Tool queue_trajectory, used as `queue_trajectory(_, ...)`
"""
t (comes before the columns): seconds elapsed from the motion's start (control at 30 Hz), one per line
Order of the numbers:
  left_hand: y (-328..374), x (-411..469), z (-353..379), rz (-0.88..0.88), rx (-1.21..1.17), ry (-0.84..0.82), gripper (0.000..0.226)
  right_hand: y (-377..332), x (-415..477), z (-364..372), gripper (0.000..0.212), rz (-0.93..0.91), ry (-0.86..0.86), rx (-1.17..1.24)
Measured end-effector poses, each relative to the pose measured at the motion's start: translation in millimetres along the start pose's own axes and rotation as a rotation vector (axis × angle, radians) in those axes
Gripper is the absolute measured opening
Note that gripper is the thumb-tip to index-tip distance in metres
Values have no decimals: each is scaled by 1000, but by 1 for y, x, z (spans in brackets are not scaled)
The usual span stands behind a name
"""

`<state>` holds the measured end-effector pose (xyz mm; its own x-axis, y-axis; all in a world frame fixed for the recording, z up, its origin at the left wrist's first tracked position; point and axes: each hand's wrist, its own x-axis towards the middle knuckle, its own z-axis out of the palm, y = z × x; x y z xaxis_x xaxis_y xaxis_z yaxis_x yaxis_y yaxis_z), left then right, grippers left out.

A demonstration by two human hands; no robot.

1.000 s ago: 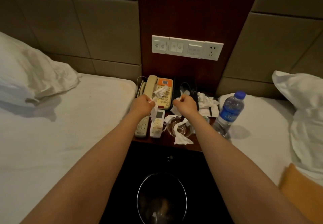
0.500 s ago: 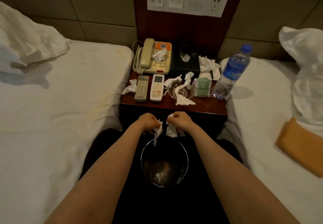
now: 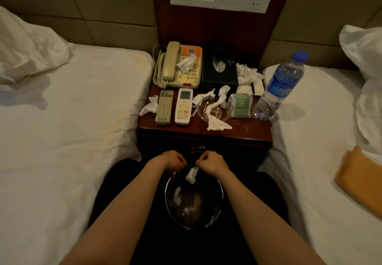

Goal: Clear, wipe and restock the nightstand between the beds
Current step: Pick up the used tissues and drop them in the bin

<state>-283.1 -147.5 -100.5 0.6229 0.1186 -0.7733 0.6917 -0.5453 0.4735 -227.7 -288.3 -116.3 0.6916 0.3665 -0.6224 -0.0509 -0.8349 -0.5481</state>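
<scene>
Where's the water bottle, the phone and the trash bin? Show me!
water bottle (image 3: 278, 89): head view, on its blue label.
phone (image 3: 169, 63): head view, on the beige handset.
trash bin (image 3: 215, 199): head view, on its shiny inner wall.

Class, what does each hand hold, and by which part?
The right hand pinches a tissue by its top end; whether the left hand holds anything cannot be told.

Bench (image 3: 244, 132) is glossy dark-red wood, and the tissue (image 3: 218, 123) on it is thin crumpled paper. Bottle (image 3: 277, 87) at 3 o'clock is clear plastic. Ashtray (image 3: 201, 112) is clear glass, phone (image 3: 170, 62) at 11 is matt beige plastic. Bin (image 3: 206, 202) at 6 o'clock — shiny inside, looks like metal. Sheets (image 3: 72, 109) are plain white cloth.
</scene>
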Motion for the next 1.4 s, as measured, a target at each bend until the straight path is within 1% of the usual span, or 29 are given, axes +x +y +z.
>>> queue_trajectory(0.07,14,-6,-22,34,35,-9,32,-14,0,-13,17,-55,13,55)
queue_trajectory(0.17,38,-12,-61,85,-9,8,27,-49,-7,-38,25,-225,3,194)
queue_trajectory(0.27,58,-16,-102,136,-72,138,24,-88,-1,-68,25,-352,91,302)
queue_trajectory(0.33,66,-15,-126,168,-110,234,24,-113,15,-87,24,-375,169,342)
queue_trajectory(0.43,74,-5,-157,220,-126,445,21,-143,48,-108,12,-384,270,322)
queue_trajectory(0.5,78,5,-172,253,-126,561,22,-156,74,-117,14,-391,339,261)
queue_trajectory(0.6,69,25,-187,237,-92,605,22,-172,110,-123,35,-411,411,77)
queue_trajectory(0.7,43,41,-191,151,153,524,28,-184,138,-123,58,-450,428,-292)
queue_trajectory(0.77,24,50,-190,114,150,474,36,-191,154,-120,68,-478,447,-547)
queue_trajectory(0.83,10,55,-188,98,93,426,46,-197,166,-117,74,-491,465,-643)
queue_trajectory(0.9,2,61,-186,89,124,381,54,-202,174,-113,73,-452,467,-605)
queue_trajectory(0.93,1,63,-184,84,174,378,55,-204,177,-111,72,-421,469,-589)
queue_trajectory(1.0,-1,65,-180,78,283,434,46,-203,180,-109,65,-364,469,-599)
queue_trajectory(1.1,3,65,-177,86,327,561,31,-198,181,-109,40,-358,501,-622)
queue_trajectory(1.17,7,62,-179,88,261,648,26,-192,176,-112,31,-380,555,-518)
queue_trajectory(1.27,17,58,-186,115,108,748,20,-185,162,-126,30,-427,601,-339)
queue_trajectory(1.33,27,55,-186,154,51,759,16,-178,151,-138,29,-443,579,-226)
queue_trajectory(1.4,40,49,-178,195,48,720,15,-169,137,-147,26,-433,570,-40)
